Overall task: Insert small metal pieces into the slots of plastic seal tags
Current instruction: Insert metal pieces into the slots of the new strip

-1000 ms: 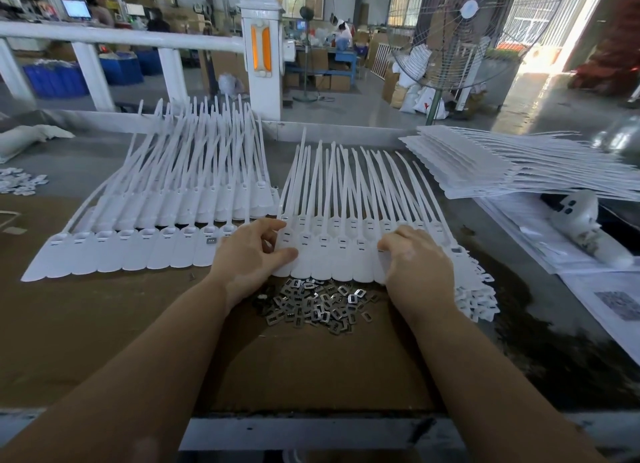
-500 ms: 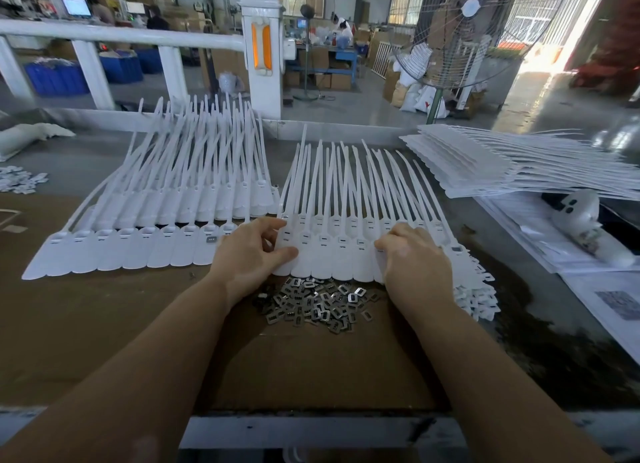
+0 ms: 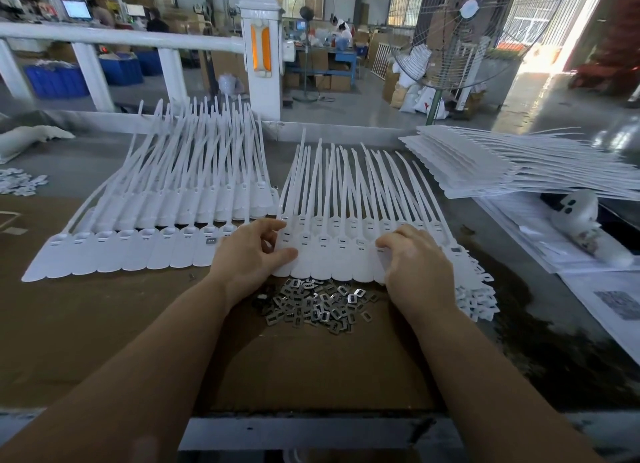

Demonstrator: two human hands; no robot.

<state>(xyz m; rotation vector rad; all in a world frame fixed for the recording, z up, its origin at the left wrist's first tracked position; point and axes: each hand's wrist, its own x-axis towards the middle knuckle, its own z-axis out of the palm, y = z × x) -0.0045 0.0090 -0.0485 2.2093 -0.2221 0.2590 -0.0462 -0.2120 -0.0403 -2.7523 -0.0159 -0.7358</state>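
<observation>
Judging by how things lie, the job is barely begun. In the left fan of seal tags (image 3: 145,251) only one head, near the right end of its front row, shows a grey metal piece (image 3: 211,241) seated in its slot; the other slots there look empty. In the middle fan of seal tags (image 3: 341,254) the visible front slots all look dark and unfilled, so nearly everything is left to do.

The left hand (image 3: 254,254) pinches the left edge of the middle fan between thumb and curled fingers. The right hand (image 3: 417,258) lies curled over the fan's right side, fingertips on the tags; I cannot tell whether it holds a metal piece.

Counts: two fans laid out on the cardboard-covered desk (image 3: 86,324), the left with roughly nine heads in its front row and more behind, the middle with about six front heads showing between the hands. One loose heap of metal pieces (image 3: 317,305), several dozen, sits just in front of the middle fan. One further stack of tag sheets (image 3: 502,171) waits at the right
</observation>
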